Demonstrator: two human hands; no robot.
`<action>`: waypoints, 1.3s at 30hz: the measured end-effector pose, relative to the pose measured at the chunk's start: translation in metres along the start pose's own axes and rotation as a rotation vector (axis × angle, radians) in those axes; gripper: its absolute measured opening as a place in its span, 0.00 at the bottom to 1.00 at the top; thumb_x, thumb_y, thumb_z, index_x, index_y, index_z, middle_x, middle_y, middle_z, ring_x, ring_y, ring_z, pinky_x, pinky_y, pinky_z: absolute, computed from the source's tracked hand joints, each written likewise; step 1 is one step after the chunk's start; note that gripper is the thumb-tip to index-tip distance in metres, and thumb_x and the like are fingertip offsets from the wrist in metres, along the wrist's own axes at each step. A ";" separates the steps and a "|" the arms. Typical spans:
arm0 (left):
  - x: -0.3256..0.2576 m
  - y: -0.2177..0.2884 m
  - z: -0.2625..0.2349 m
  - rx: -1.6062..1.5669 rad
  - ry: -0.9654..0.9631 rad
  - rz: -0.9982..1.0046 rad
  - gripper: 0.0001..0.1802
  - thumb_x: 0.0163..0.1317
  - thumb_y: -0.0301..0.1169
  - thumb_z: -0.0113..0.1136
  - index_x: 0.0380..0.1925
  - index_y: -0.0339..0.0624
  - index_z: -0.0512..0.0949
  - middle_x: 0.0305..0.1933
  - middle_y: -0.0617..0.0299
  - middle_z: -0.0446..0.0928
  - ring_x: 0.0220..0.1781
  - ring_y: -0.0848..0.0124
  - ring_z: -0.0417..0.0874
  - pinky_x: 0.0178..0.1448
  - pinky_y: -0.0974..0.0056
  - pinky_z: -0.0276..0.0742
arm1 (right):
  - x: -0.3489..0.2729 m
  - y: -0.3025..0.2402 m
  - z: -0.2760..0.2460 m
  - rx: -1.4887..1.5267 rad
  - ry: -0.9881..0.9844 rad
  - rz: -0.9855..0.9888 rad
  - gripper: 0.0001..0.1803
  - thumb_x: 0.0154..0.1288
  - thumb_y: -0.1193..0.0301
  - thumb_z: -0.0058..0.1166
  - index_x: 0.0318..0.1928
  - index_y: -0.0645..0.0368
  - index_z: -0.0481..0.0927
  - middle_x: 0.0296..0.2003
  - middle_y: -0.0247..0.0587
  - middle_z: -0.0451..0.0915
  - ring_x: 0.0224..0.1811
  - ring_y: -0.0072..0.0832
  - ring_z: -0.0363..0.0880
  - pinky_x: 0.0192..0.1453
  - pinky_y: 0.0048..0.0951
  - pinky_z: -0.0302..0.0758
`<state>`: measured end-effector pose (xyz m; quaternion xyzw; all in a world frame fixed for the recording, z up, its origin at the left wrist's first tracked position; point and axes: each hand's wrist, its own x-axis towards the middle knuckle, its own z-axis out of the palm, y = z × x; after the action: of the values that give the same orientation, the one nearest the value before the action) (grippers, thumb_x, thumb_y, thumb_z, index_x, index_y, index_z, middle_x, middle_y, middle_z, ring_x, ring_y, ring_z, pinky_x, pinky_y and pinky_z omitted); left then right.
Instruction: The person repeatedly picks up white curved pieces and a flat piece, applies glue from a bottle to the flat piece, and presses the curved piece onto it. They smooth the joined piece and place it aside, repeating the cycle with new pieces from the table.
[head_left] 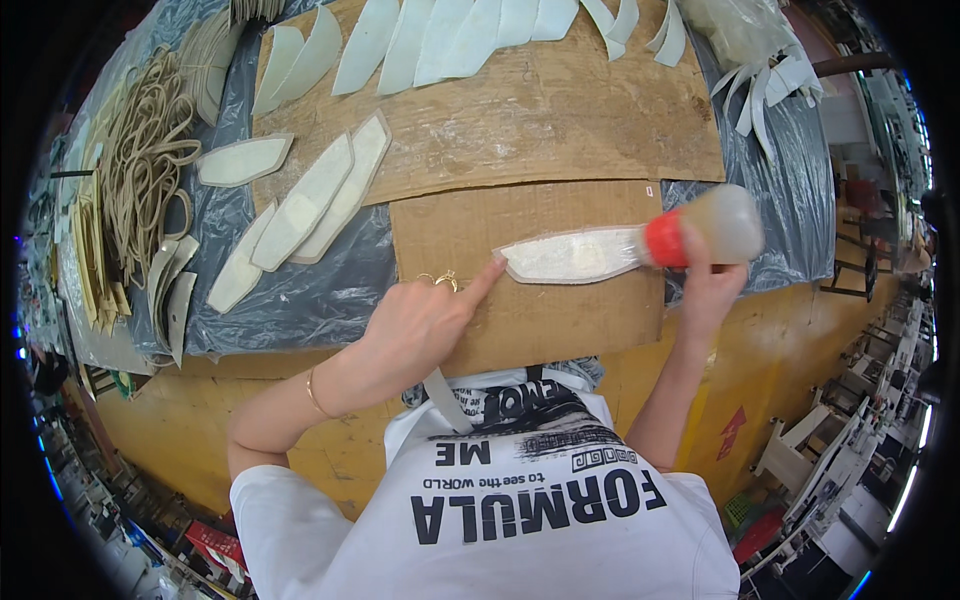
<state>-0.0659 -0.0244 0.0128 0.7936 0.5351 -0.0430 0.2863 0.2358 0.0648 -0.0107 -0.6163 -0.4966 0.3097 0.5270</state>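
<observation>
A pale, elongated piece with tapered ends and a thin beige border (572,257) lies flat on the cardboard in front of me. My left hand (425,315) reaches in from the left, its index finger stretched out and its tip touching the piece's left point. The other fingers are bent and partly hidden. My right hand (708,275) is closed round a translucent plastic bottle with a red collar (725,222). Tilted onto its side, the bottle points left, its mouth end at the piece's right end. Motion blurs it slightly, and its tip is hard to make out.
Similar bordered pieces (305,205) overlap at the left. Several pale curved pieces (430,45) line the far cardboard (560,120). A heap of beige cord (145,150) sits at the far left. Loose strips (765,95) lie far right. Grey plastic sheeting (300,320) covers the table.
</observation>
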 end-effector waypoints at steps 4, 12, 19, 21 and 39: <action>-0.001 -0.001 0.000 0.035 0.037 0.038 0.41 0.52 0.22 0.57 0.71 0.41 0.62 0.22 0.54 0.77 0.25 0.58 0.82 0.26 0.57 0.76 | 0.022 -0.022 -0.021 -0.135 0.291 0.041 0.33 0.54 0.68 0.74 0.58 0.67 0.74 0.48 0.46 0.81 0.50 0.32 0.81 0.54 0.35 0.81; -0.008 -0.010 0.005 -0.032 0.138 0.085 0.38 0.52 0.25 0.61 0.67 0.41 0.65 0.24 0.51 0.78 0.25 0.54 0.82 0.27 0.55 0.77 | -0.062 -0.023 0.071 -0.066 -0.567 -0.395 0.41 0.40 0.70 0.76 0.58 0.61 0.70 0.47 0.48 0.77 0.46 0.40 0.81 0.44 0.36 0.81; -0.003 -0.011 0.008 -0.013 0.100 0.058 0.37 0.53 0.26 0.62 0.66 0.40 0.66 0.23 0.50 0.78 0.25 0.53 0.82 0.28 0.54 0.77 | -0.058 -0.028 0.082 -0.181 -0.502 -0.557 0.41 0.38 0.70 0.76 0.56 0.62 0.72 0.45 0.49 0.78 0.45 0.46 0.80 0.45 0.40 0.80; -0.004 -0.008 0.003 -0.014 0.095 0.061 0.38 0.53 0.25 0.62 0.68 0.40 0.65 0.22 0.51 0.77 0.24 0.54 0.81 0.27 0.54 0.77 | -0.047 -0.024 0.066 -0.294 -0.447 -0.592 0.40 0.39 0.70 0.76 0.56 0.62 0.72 0.45 0.49 0.78 0.45 0.47 0.80 0.46 0.40 0.80; -0.005 -0.012 0.007 0.033 0.120 0.127 0.41 0.54 0.26 0.64 0.70 0.39 0.62 0.25 0.49 0.77 0.27 0.53 0.82 0.32 0.53 0.78 | -0.084 -0.032 0.085 -0.134 -0.541 -0.476 0.40 0.41 0.70 0.76 0.58 0.63 0.72 0.51 0.49 0.76 0.49 0.46 0.78 0.50 0.42 0.79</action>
<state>-0.0769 -0.0285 0.0042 0.8318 0.4990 0.0140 0.2428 0.1236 0.0137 -0.0133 -0.4123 -0.7668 0.2967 0.3924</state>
